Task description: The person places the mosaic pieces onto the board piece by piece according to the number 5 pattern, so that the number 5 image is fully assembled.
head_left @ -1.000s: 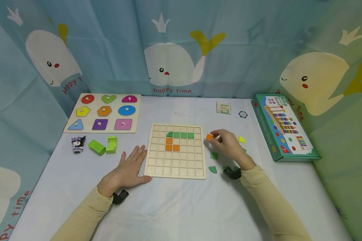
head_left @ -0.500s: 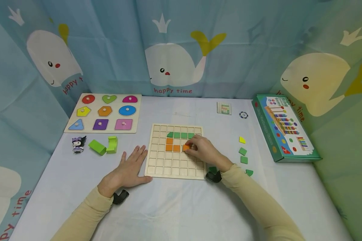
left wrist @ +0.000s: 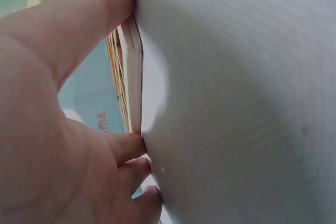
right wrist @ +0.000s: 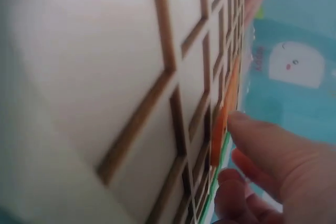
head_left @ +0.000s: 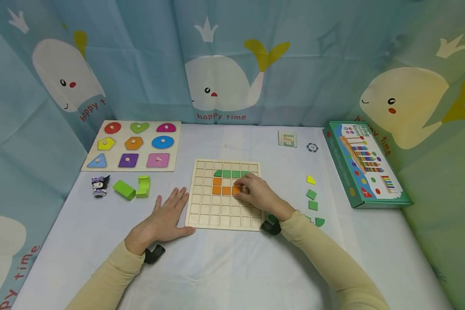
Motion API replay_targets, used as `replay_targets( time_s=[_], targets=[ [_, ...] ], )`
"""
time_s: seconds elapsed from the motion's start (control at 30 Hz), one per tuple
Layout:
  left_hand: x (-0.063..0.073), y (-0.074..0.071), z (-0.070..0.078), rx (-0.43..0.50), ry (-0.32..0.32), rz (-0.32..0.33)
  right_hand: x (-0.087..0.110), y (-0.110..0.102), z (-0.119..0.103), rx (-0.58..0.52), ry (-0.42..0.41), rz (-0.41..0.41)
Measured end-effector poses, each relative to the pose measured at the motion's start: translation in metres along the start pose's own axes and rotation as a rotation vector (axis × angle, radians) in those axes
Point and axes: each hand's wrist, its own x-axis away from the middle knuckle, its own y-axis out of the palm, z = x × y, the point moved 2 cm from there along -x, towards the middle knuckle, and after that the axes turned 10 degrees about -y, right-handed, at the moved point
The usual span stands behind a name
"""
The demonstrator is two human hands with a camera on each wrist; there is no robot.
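In the head view, a wooden grid board (head_left: 216, 220) lies on the table. Its upper cells hold a row of green tiles (head_left: 231, 174), rounded at the left end, with orange square tiles (head_left: 217, 185) below. My right hand (head_left: 261, 193) pinches another orange square tile (head_left: 235, 190) at the board, right of the lower orange ones. The right wrist view shows the thumb against that tile (right wrist: 218, 139); whether it sits fully in its cell I cannot tell. Flat on the table, fingers spread, my left hand (head_left: 163, 219) touches the board's left edge.
Right of the board lie green tiles (head_left: 313, 206) and a yellow piece (head_left: 311, 180). Behind are a pattern card (head_left: 287, 139), a poker chip (head_left: 312, 147) and a green game box (head_left: 368, 165). Leftward: a shape puzzle (head_left: 131, 146), a figurine (head_left: 100, 186) and light green blocks (head_left: 125, 189).
My right hand has carried the orange tile from beside the board leftward onto it, then lowered it into line with the lower orange tiles. The left hand stays put.
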Motion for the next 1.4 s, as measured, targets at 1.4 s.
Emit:
replay_targets(
  time_s=[1.4],
  targets=[
    [0.000, 0.000, -0.001, 0.001, 0.013, 0.009, 0.126, -0.100, 0.116, 0.068, 0.518, 0.115]
  ],
)
